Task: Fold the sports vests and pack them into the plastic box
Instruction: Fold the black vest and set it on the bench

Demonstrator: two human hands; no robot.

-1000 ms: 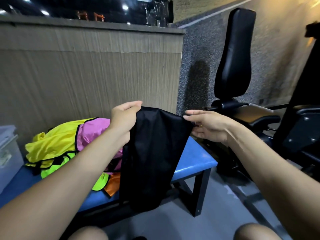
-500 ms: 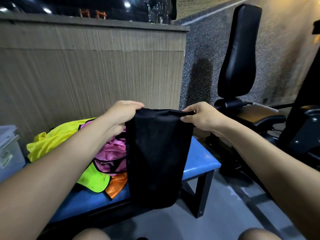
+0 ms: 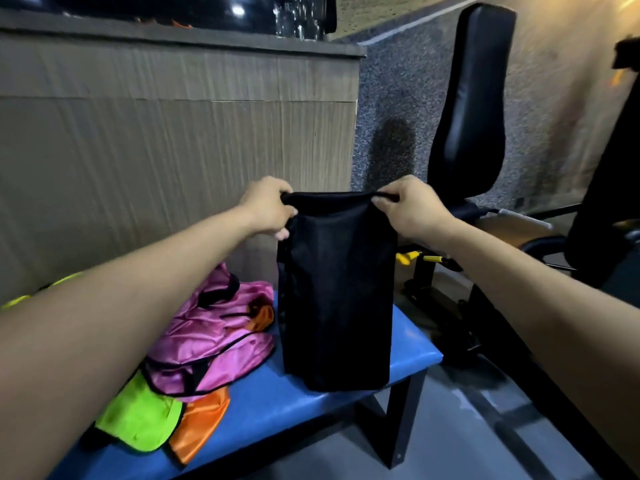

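Pile on the left: a heap of loose shiny vests in pink, lime green and orange (image 3: 207,351) lies crumpled on the blue padded bench (image 3: 412,344), waiting its turn.
Left hand: the left hand (image 3: 268,207) has its fingers curled round the top left corner of the black mesh sports vest (image 3: 336,292), pinching the fabric.
Vest position: it hangs in the air between the two hands, its lower edge low over the bench, perhaps just brushing it; contact is hard to judge from this angle.
Vest axis: long axis vertical, top edge level and taut, bottom end pointing down; it looks already folded into a narrow panel.
Right hand: the right hand (image 3: 410,207) grips the top right corner the same way.
Doing it well: keep both corners level and the edge tight, lower the bottom onto the bench first, then lay the top over it evenly.
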